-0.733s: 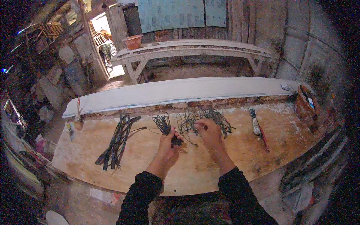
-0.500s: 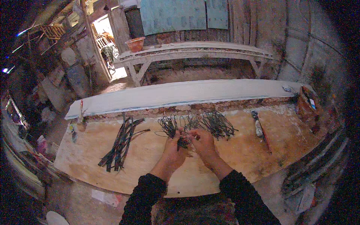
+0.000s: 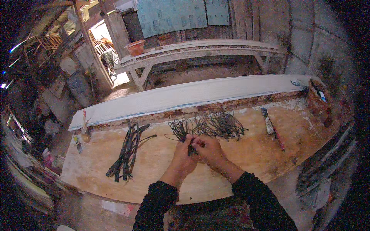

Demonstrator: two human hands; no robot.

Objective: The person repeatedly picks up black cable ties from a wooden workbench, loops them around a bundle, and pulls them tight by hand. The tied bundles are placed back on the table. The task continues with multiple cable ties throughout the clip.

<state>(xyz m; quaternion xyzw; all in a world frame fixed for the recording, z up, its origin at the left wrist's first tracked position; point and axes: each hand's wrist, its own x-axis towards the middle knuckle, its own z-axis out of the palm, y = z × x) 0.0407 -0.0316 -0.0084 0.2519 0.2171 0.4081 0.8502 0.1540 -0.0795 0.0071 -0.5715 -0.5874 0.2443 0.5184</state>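
Both hands meet in the middle of a wooden table [image 3: 115,161]. The left hand [image 3: 184,153] and the right hand [image 3: 208,149] touch each other. Their fingers are closed tight on a small bunch of dark thin strips [image 3: 185,131]. The bunch fans out from the hands toward the far side of the table.

Just behind the hands lies a loose heap of thin dark strips [image 3: 221,125]. To the left, well apart from the hands, lies a pile of longer dark strips [image 3: 127,152].

A long white board [image 3: 192,94] runs along the far edge of the table. To the right lies a brush [image 3: 269,125] with a red handle. At the right end stands a brown basket [image 3: 318,102] with something blue in it.

Farther back stands a pale wooden bench [image 3: 200,48] with an orange pot [image 3: 135,47] on its left end. On the wall behind hang two big blue-green sheets [image 3: 173,15], flat and square.
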